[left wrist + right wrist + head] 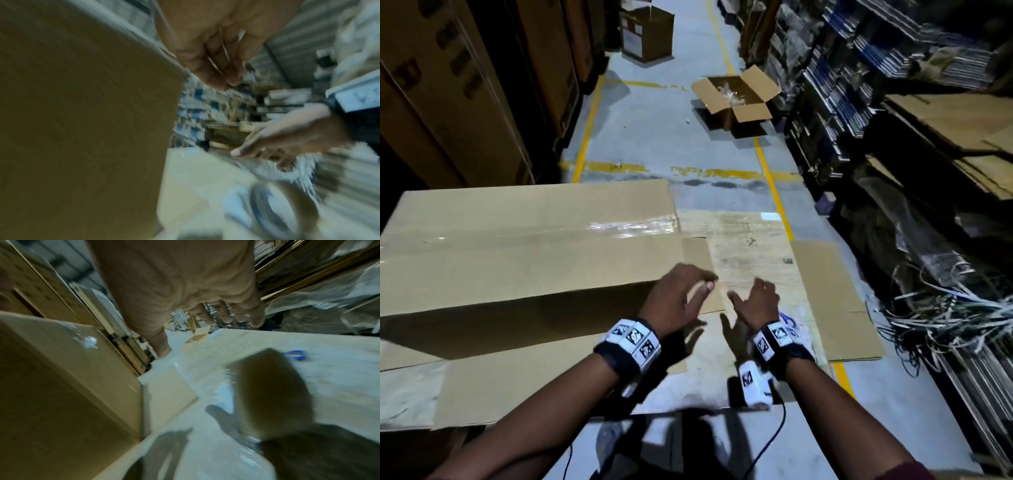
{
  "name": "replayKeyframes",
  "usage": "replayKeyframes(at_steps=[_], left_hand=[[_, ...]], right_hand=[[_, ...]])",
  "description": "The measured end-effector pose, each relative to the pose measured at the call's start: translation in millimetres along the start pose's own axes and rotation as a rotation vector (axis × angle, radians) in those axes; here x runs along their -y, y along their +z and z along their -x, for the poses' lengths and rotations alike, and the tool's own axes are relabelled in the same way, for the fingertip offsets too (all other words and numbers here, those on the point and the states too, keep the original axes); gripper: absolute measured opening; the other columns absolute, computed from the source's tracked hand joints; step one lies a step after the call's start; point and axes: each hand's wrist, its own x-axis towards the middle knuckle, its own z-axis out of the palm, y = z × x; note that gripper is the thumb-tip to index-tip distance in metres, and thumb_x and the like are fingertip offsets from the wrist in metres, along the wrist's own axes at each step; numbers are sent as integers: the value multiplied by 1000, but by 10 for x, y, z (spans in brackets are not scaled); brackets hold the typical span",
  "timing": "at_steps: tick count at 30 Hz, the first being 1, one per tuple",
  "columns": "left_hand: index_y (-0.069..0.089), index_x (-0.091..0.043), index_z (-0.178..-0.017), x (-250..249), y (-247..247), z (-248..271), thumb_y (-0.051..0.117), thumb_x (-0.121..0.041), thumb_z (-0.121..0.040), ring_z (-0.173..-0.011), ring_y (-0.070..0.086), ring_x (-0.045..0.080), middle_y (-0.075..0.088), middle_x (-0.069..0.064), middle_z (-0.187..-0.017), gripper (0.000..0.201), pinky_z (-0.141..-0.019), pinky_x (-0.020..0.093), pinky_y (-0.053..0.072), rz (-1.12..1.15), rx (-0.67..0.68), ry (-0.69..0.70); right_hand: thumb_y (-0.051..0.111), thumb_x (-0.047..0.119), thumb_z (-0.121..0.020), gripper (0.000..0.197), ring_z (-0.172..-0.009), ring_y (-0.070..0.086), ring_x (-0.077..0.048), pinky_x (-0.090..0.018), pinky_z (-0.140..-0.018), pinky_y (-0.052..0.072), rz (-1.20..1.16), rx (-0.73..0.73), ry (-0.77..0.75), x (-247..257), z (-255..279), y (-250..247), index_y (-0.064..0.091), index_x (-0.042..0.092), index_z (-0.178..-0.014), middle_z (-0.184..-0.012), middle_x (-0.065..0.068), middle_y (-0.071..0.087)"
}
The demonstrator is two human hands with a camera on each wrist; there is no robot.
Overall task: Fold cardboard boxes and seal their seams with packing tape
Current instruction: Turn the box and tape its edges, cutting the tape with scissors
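Big cardboard box (pixel 527 246) fills the left-center of the head view, lying on flat cardboard sheets (pixel 835 301) on the floor; clear packing tape (pixel 633 224) runs along its top seam. Left hand (pixel 674 301) hovers at the box's right end, center frame, fingers loosely curled, holding nothing. Right hand (pixel 756 303) just beside it, fingers spread, also empty. Tape roll (pixel 273 211) sits lower right in the left wrist view, blurred. Open box (pixel 736 99) on the floor, upper center.
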Motion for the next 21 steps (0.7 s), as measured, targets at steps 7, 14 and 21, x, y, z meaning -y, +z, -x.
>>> replayKeyframes(at_steps=[7, 14, 21], left_hand=[[70, -24, -101, 143, 1390, 342, 58, -43, -91, -91, 67, 18, 73, -2, -99, 24, -85, 35, 53, 115, 399, -557], [69, -5, -96, 243, 2268, 124, 39, -65, -98, -78, 64, 28, 75, 10, -100, 68, -72, 33, 48, 540, 306, -1168], [61, -23, -90, 132, 2414, -312, 58, -64, -90, -60, 49, 15, 60, -2, -69, 41, -56, 25, 38, 911, 304, -1312]], right_hand=[[79, 47, -80, 61, -106, 67, -30, -30, -78, 51, -112, 97, 245, -1036, 78, 251, 63, 3, -118, -114, -13, 69], [77, 44, -80, 40, -69, 57, -16, -22, -51, 38, -140, 47, 150, -1223, 82, 105, 60, 10, -91, -76, 3, 57], [80, 46, -74, 41, -73, 64, -9, -17, -57, 47, -214, -5, 19, -1354, 143, -164, 59, 19, -96, -90, 4, 69]])
